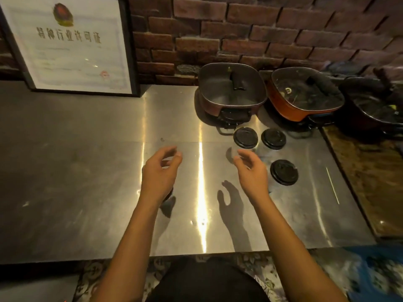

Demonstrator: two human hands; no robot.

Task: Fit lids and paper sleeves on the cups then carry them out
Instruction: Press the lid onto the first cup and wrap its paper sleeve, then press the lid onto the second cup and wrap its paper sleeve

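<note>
Your left hand [160,173] and right hand [250,171] hover over the counter [87,171], fingers loosely curled, holding nothing. Three black lids [245,137] [273,138] [284,172] sit at two o'clock; what lies under them is unclear.

Three black round lids [245,137] [273,139] [284,172] — clustered, right on steel counter [87,171].

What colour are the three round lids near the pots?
Black lids, clearest in the head view.
</note>
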